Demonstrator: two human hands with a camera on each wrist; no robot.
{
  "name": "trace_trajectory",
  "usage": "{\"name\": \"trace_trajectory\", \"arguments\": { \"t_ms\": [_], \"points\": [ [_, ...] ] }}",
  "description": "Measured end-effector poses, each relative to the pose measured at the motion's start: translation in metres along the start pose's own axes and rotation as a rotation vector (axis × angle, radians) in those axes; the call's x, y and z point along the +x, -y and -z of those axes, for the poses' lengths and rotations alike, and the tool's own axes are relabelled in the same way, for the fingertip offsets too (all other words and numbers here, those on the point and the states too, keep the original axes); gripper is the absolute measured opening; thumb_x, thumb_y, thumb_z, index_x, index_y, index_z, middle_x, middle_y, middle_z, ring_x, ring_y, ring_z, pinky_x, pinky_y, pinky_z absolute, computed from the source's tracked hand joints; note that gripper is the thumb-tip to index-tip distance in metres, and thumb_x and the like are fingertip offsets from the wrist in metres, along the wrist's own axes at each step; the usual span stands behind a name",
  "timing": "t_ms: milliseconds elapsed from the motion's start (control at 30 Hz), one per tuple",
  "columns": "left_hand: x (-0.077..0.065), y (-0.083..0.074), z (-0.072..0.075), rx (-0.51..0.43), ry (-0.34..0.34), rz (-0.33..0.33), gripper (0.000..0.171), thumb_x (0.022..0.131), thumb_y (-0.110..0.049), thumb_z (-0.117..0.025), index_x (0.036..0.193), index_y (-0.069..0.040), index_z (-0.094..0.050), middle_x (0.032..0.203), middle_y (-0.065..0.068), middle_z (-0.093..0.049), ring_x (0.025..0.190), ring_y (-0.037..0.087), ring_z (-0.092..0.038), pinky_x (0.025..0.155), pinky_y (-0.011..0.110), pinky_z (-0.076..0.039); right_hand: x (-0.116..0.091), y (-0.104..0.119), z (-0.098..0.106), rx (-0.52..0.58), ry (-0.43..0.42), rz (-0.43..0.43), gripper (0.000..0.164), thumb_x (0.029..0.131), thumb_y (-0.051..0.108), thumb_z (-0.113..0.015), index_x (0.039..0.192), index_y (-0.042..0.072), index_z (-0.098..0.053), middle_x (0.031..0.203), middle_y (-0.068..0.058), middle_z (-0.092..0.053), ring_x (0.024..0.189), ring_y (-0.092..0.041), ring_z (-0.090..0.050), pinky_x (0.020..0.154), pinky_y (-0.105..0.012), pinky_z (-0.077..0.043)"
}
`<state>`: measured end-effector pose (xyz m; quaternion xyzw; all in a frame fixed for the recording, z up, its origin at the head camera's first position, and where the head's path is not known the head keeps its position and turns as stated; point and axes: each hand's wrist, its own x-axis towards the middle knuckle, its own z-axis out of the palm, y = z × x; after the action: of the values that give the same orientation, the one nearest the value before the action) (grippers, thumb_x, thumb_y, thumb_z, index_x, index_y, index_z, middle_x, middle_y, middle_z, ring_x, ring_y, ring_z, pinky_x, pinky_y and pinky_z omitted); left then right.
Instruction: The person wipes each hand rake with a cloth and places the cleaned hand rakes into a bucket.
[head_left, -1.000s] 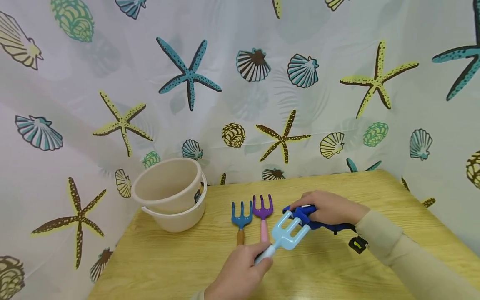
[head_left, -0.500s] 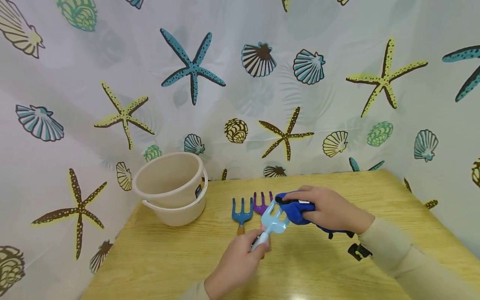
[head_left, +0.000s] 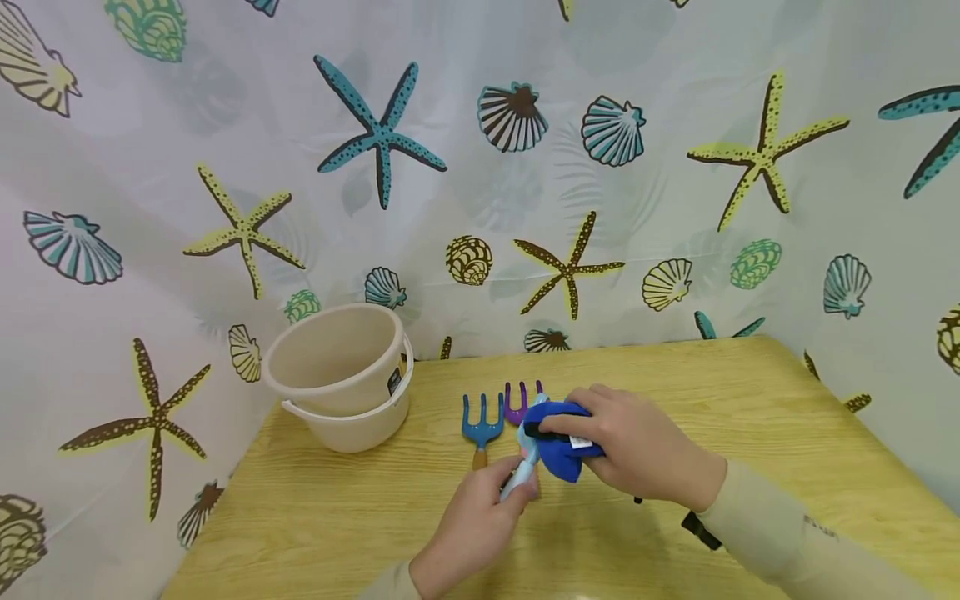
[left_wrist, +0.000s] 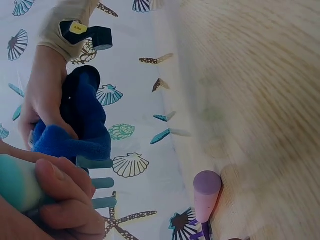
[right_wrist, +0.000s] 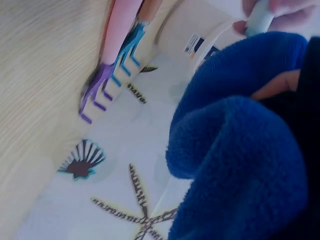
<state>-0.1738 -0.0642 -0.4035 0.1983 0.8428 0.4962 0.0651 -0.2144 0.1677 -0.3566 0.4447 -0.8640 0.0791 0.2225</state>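
In the head view my left hand [head_left: 472, 521] grips the pale handle of a light blue hand fork [head_left: 516, 482], its head pointing up and away. My right hand [head_left: 637, 446] holds a folded, fuzzy blue cloth [head_left: 561, 467] with a black part and a white tag, against the fork's head. The cloth covers most of that head; in the left wrist view the tips of the fork's tines [left_wrist: 103, 183] stick out below it. Behind the hands, a blue hand fork [head_left: 482, 427] with a brown handle and a purple hand fork [head_left: 515, 410] with a pink handle lie side by side.
Two cream buckets [head_left: 337, 392], one nested in the other, stand at the table's left. The wooden table [head_left: 337, 525] ends at a curtain [head_left: 450, 200] printed with starfish and shells. A black strap [head_left: 701, 531] sits at my right wrist.
My right hand has brought the blue cloth leftward and down onto the light blue fork's head. My left hand, still gripping the handle, has shifted slightly left, and the fork's head now points more upright.
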Motion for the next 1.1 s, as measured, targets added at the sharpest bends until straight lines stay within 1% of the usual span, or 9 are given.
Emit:
{"name": "trace_trajectory", "arguments": {
  "t_ms": [67, 167, 367, 500, 600, 733, 900, 1000, 1100],
  "points": [
    [-0.001, -0.001, 0.0, 0.0, 0.002, -0.009, 0.021, 0.097, -0.026, -0.054, 0.109, -0.013, -0.065, 0.062, -0.005, -0.048, 0.045, 0.007, -0.039, 0.04, 0.021, -0.032, 0.001, -0.006, 0.0, -0.033, -0.005, -0.055, 0.046, 0.073, 0.012, -0.071, 0.117, 0.025, -0.066, 0.101, -0.003, -0.06, 0.087, -0.017, -0.054, 0.068, -0.039, -0.055],
    [-0.004, 0.0, -0.001, -0.004, 0.012, -0.008, 0.031, 0.097, -0.027, -0.054, 0.12, -0.009, -0.063, 0.063, -0.006, -0.051, 0.044, 0.006, -0.038, 0.039, 0.019, -0.031, -0.002, -0.02, -0.004, -0.056, -0.004, -0.13, 0.046, 0.073, 0.013, -0.072, 0.118, 0.024, -0.066, 0.102, -0.006, -0.061, 0.09, -0.021, -0.055, 0.067, -0.041, -0.056],
    [-0.005, 0.002, -0.003, 0.018, 0.003, -0.023, 0.038, 0.097, -0.026, -0.054, 0.128, -0.003, -0.057, 0.071, -0.004, -0.06, 0.044, 0.005, -0.038, 0.039, 0.017, -0.031, -0.01, -0.039, -0.013, -0.067, 0.033, -0.206, 0.045, 0.076, 0.016, -0.073, 0.12, 0.023, -0.066, 0.101, -0.007, -0.062, 0.087, -0.021, -0.057, 0.064, -0.041, -0.056],
    [-0.005, 0.003, -0.004, 0.024, -0.002, -0.03, 0.031, 0.097, -0.022, -0.054, 0.121, -0.004, -0.062, 0.069, -0.005, -0.059, 0.044, 0.005, -0.039, 0.038, 0.017, -0.031, -0.014, -0.047, -0.017, 0.038, 0.099, -0.25, 0.044, 0.079, 0.014, -0.069, 0.121, 0.026, -0.064, 0.1, -0.001, -0.061, 0.08, -0.015, -0.055, 0.062, -0.035, -0.052],
    [-0.005, 0.003, -0.003, 0.028, -0.002, -0.027, 0.027, 0.096, -0.02, -0.055, 0.118, -0.006, -0.064, 0.07, -0.007, -0.058, 0.046, 0.005, -0.04, 0.04, 0.017, -0.032, -0.017, -0.053, -0.019, 0.207, 0.179, -0.296, 0.046, 0.081, 0.01, -0.065, 0.124, 0.027, -0.062, 0.103, 0.005, -0.06, 0.079, -0.012, -0.052, 0.066, -0.033, -0.047],
    [-0.005, 0.002, 0.0, 0.063, -0.031, -0.027, 0.021, 0.094, -0.029, -0.059, 0.108, -0.017, -0.068, 0.065, -0.009, -0.053, 0.048, 0.006, -0.04, 0.043, 0.02, -0.034, -0.023, -0.058, -0.023, 0.37, 0.24, -0.343, 0.047, 0.083, 0.007, -0.061, 0.127, 0.025, -0.06, 0.101, 0.009, -0.059, 0.078, -0.012, -0.051, 0.068, -0.033, -0.045],
    [-0.003, 0.001, 0.003, 0.067, -0.05, -0.053, 0.015, 0.092, -0.035, -0.061, 0.097, -0.022, -0.067, 0.06, -0.008, -0.045, 0.046, 0.006, -0.036, 0.042, 0.021, -0.032, -0.026, -0.062, -0.023, 0.383, 0.252, -0.349, 0.048, 0.082, 0.006, -0.061, 0.126, 0.024, -0.061, 0.098, 0.009, -0.06, 0.075, -0.013, -0.051, 0.065, -0.033, -0.044],
    [-0.002, 0.001, 0.003, 0.053, -0.05, -0.027, 0.02, 0.094, -0.027, -0.059, 0.107, -0.015, -0.067, 0.06, -0.006, -0.046, 0.044, 0.006, -0.036, 0.04, 0.021, -0.032, -0.027, -0.063, -0.021, 0.361, 0.275, -0.349, 0.049, 0.08, 0.005, -0.061, 0.125, 0.025, -0.062, 0.103, 0.007, -0.062, 0.081, -0.013, -0.053, 0.069, -0.035, -0.046],
    [-0.001, 0.0, 0.004, 0.066, -0.09, 0.016, 0.03, 0.095, -0.021, -0.056, 0.12, -0.007, -0.063, 0.064, -0.003, -0.048, 0.045, 0.006, -0.039, 0.04, 0.021, -0.034, -0.029, -0.062, -0.018, 0.354, 0.333, -0.333, 0.049, 0.08, 0.005, -0.062, 0.125, 0.027, -0.062, 0.113, 0.004, -0.062, 0.093, -0.013, -0.054, 0.076, -0.039, -0.048]
  ]
}}
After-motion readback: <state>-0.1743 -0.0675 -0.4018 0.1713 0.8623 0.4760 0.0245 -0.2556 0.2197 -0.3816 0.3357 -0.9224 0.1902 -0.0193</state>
